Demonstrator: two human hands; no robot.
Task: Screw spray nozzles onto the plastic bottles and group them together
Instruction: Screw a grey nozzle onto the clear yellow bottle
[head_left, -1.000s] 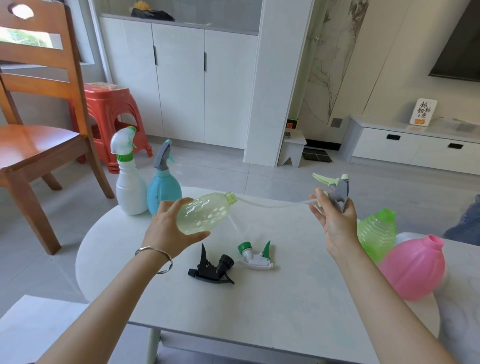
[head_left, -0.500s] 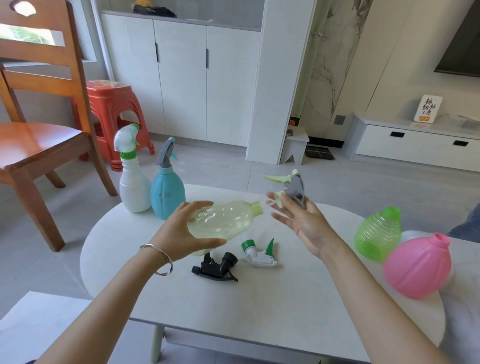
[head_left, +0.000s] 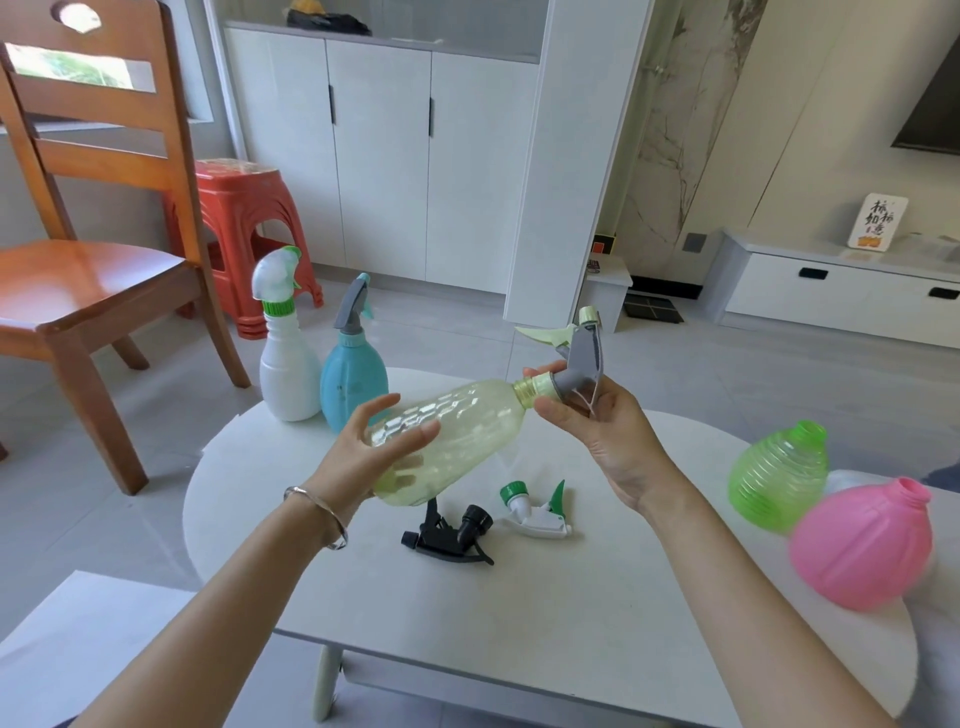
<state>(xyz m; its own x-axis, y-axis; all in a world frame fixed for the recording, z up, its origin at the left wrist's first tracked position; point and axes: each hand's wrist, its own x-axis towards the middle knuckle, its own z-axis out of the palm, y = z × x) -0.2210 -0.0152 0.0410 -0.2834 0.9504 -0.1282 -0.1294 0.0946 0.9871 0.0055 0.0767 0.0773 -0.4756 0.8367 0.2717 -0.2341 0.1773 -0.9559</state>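
While our left hand (head_left: 363, 457) wraps its fingers around the base of the pale yellow bottle (head_left: 452, 436), we hold that bottle tilted above the worktop (head_left: 571, 597), neck pointing up and to the right. Our right hand (head_left: 597, 415) pinches the grey spray nozzle (head_left: 579, 358) at its collar, which sits against the bottle's threaded neck; how far it is screwed on we cannot tell. Its pale green trigger points left.

Just under the bottle, two loose nozzles lie on the worktop side by side: a black nozzle (head_left: 449, 527) and a white and green nozzle (head_left: 535, 512). At the far left edge stand two finished sprayers, touching or nearly so: a white spray bottle (head_left: 288, 358) and a blue spray bottle (head_left: 353, 374). On the right, a green ribbed bottle (head_left: 779, 475) and a pink bottle (head_left: 862, 545) lie without nozzles, the pink one close to the worktop's right edge.

The worktop is white, with rounded corners, and its near half is bare. Beyond it the floor is pale grey tile. A wooden chair (head_left: 98, 249) and a red plastic stool (head_left: 244, 223) stand to the left, white cabinets (head_left: 384, 156) along the back wall, and a low white drawer unit (head_left: 841, 291) at the right
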